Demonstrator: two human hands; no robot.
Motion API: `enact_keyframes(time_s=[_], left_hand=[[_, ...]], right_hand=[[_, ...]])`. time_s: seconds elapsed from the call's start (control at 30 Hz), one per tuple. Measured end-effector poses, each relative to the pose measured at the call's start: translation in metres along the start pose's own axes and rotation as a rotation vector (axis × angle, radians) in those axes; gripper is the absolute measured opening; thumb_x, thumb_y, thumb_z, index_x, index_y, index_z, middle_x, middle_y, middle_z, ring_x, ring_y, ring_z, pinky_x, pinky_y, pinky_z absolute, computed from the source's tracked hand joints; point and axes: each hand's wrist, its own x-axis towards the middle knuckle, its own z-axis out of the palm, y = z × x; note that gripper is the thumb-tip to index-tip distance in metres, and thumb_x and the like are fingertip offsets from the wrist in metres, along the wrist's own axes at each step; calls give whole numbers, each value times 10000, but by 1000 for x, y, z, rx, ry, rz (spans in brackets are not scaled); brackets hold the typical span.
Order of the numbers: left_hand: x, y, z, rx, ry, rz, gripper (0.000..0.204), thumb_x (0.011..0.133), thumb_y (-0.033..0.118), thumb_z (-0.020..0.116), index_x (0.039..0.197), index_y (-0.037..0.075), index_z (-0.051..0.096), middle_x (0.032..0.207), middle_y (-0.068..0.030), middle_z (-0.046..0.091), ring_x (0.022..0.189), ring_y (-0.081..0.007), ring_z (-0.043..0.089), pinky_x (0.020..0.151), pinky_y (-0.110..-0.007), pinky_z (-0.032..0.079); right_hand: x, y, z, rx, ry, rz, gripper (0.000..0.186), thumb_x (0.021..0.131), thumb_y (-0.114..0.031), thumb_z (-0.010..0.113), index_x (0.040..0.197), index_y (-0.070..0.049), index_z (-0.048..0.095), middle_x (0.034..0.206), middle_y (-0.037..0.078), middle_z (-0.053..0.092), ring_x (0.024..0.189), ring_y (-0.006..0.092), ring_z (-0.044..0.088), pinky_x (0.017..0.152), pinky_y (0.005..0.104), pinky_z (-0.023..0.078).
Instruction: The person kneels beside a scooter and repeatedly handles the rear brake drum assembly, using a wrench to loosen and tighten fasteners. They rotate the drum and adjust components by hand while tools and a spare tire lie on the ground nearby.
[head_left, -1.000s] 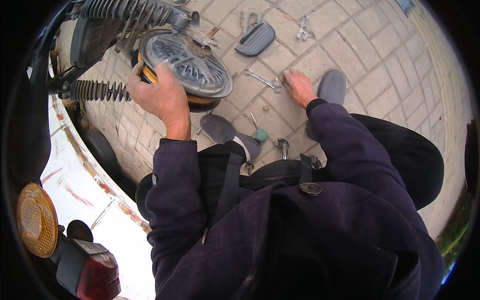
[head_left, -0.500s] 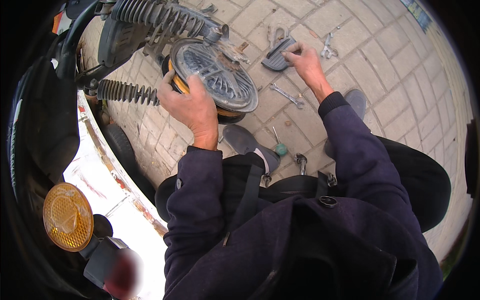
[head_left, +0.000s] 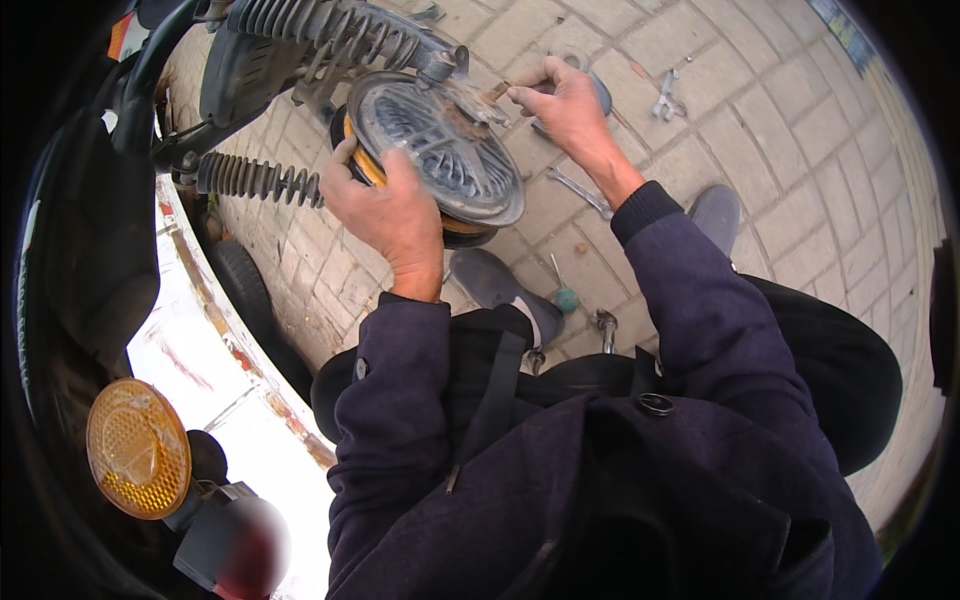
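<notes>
A dusty grey metal wheel hub (head_left: 430, 150) with a ribbed cover and yellow-black rim hangs at the upper middle, tilted. My left hand (head_left: 390, 210) grips its near-left edge, thumb on the cover and fingers at the rim. At the far right of the hub, a rusty axle end (head_left: 495, 92) sticks out. Close to it is my right hand (head_left: 568, 110), thumb and forefinger brought together; whatever is between them is too small to make out. Behind that hand a black ribbed footrest-like piece (head_left: 601, 92) is mostly hidden.
Coil-spring shock absorbers (head_left: 260, 180) flank the hub. On the paving lie an open-end wrench (head_left: 578, 190), another wrench (head_left: 666, 98), a green-handled screwdriver (head_left: 566, 299) and a chrome socket tool (head_left: 606, 328). An amber round reflector (head_left: 138, 448) and a tyre (head_left: 240, 285) are at left.
My right hand has moved left from beside the black ribbed piece to the hub's axle end. My left hand keeps its grip on the hub, which sits nearly as before.
</notes>
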Motion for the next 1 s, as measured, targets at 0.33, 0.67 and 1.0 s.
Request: enact_keyframes(time_s=[0.33,0.67,1.0], left_hand=[[-1,2,-1,-29,-10,-21,442,817,172,630,1182,-67,559,1168,-233,531,1133,-387,491,1025,-457,363],[-1,2,0,30,14,2,446,840,167,623,1177,-119,567,1164,-233,563,1098,-335,559,1008,-392,405],[-1,2,0,-5,8,-11,444,822,174,623,1177,-87,567,1156,-232,548,1115,-370,518,1018,-436,378]], right_hand=[[2,-6,-4,161,-92,-19,198,863,-192,748,924,-7,711,802,58,681,721,115,600,654,286,478],[8,2,-5,58,-152,-109,280,899,-235,706,1032,11,718,914,73,714,836,150,635,760,295,507],[11,-11,-10,22,-296,46,341,886,-249,725,1112,6,724,1058,119,718,1019,201,636,948,332,458]])
